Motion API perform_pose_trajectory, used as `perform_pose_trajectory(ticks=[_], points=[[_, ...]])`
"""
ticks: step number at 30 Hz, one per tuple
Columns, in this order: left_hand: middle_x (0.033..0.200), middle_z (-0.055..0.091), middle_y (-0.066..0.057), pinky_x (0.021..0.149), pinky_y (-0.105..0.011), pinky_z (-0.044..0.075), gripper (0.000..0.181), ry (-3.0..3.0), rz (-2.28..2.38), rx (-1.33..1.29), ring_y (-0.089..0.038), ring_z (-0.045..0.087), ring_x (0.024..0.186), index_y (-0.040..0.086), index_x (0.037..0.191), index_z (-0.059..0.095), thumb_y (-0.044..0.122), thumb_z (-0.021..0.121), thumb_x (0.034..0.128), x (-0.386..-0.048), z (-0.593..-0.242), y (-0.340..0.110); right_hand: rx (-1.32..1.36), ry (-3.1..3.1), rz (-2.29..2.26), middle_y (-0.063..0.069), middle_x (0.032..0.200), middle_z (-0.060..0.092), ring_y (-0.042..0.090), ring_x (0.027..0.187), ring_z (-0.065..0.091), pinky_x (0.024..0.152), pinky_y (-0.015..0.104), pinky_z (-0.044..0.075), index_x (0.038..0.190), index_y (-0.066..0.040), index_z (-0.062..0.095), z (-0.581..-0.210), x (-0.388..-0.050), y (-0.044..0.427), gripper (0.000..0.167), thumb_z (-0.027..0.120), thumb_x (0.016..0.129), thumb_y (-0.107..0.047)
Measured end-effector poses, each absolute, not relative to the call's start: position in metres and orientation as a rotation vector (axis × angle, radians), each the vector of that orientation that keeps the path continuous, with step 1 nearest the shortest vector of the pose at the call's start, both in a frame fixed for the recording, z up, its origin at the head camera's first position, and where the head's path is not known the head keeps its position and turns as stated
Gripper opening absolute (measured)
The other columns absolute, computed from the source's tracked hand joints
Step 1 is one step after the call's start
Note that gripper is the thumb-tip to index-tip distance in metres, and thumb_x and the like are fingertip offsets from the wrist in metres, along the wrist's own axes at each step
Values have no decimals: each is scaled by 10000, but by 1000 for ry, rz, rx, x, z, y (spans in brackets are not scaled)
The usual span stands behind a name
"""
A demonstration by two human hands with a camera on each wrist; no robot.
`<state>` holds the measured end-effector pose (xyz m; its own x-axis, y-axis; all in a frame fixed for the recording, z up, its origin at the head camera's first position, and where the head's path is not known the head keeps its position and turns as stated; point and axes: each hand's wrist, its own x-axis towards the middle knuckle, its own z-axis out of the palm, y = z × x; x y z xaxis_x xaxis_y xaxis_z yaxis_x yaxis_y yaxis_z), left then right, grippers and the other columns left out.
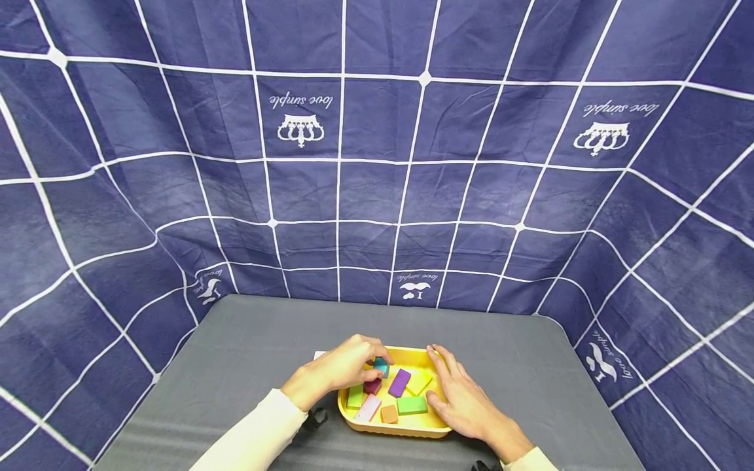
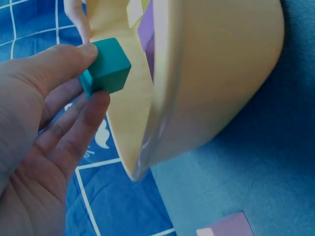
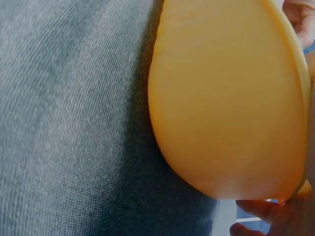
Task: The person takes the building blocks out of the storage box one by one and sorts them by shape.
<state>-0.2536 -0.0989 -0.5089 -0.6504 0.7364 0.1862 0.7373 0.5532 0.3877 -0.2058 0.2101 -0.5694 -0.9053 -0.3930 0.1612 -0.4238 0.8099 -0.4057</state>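
Pinching a teal block (image 1: 381, 367) between the thumb and fingertips of the left hand (image 1: 346, 364), apparently holding it raised over the inside of the yellow tray (image 1: 406, 431). Judging from this grip, handling one single block at the tray; not telling from these views whether lifting it out or lowering it in. Meanwhile resting the right hand (image 1: 464, 404) on the tray's right end, with fingers lying extended at the rim and the thumb reaching inside, seemingly steadying the tray rather than grasping any block.

Finding a magenta block (image 1: 372, 386) just nearside of the left fingertips, a purple block (image 1: 399, 383) and a yellow block (image 1: 419, 383) between both hands' fingers, and a green block (image 1: 412, 405) beside the right thumb. Seeing also a pinkish block (image 2: 230, 225) outside the tray, lower than the left fingers.

Probably calling next for a firm pinch, clearance for the left fingertips above rim and neighbouring blocks, and light right-hand support.
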Motion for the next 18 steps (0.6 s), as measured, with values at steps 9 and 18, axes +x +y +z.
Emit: perform_pose_trajectory(ticks=[9, 18], points=[[1139, 843, -13, 936, -278, 681, 196, -2672, -744, -1292, -98, 775, 1013, 90, 1211, 870, 74, 899, 1018, -247, -511, -118, 606, -2919, 750, 96, 1816, 457, 400, 1558, 590, 1179, 683, 583, 1784, -81, 437, -570, -205, 207, 835, 728, 1102, -463], [1211, 824, -29, 951, -316, 702, 209, -2608, -778, -1227, -169, 814, 1077, 101, 1237, 862, 80, 888, 1031, -243, -506, -141, 604, -2904, 668, 91, 1813, 458, 383, 1533, 599, 1220, 651, 566, 1781, -83, 433, -576, -207, 205, 860, 756, 1088, -477]])
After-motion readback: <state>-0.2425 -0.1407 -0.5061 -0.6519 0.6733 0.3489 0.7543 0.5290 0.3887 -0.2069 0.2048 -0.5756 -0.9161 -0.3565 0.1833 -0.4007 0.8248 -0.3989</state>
